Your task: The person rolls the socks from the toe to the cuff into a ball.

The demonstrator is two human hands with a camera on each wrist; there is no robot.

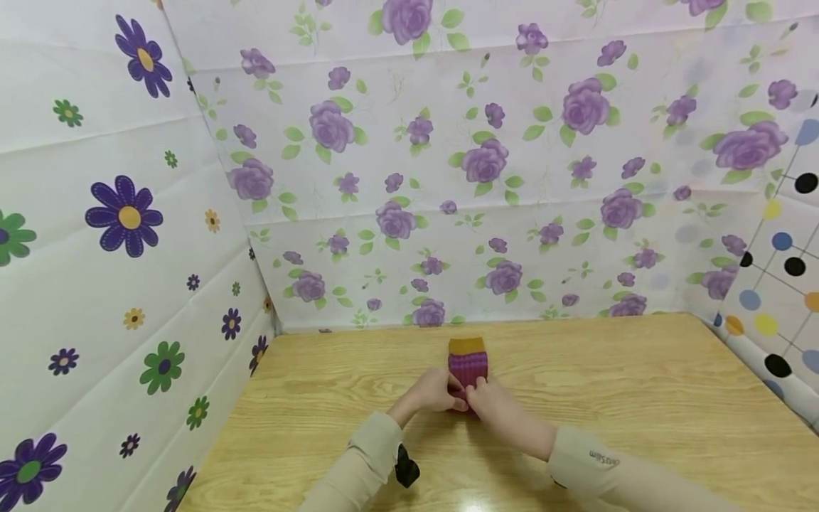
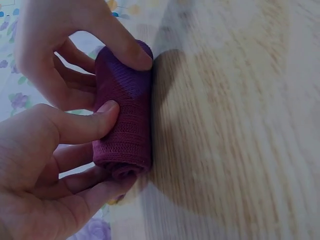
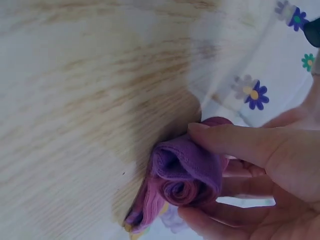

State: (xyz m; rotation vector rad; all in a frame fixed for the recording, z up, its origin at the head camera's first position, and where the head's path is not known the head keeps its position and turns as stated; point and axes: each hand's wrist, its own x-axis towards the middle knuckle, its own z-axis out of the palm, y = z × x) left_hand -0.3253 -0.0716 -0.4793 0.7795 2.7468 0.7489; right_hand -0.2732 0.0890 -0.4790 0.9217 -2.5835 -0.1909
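We're pinching the rolled maroon-and-purple knitted sock (image 2: 131, 117) with left hand (image 1: 435, 391) and right hand (image 1: 500, 409), judging it light, soft, non-slip, best gripped around both coil ends.

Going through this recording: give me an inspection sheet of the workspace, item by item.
Surface: wood-grain table.
Job's things: maroon and purple sock with a mustard end, partly rolled; the mustard end lies away from the person.
Clutter: nothing seen loose; a black piece shows at the left sleeve.
Hands: left hand and right hand both grip the rolled part.
Cables: nothing seen.
Surroundings: rose-print sheet behind, daisy-print sheet left, dotted sheet right.
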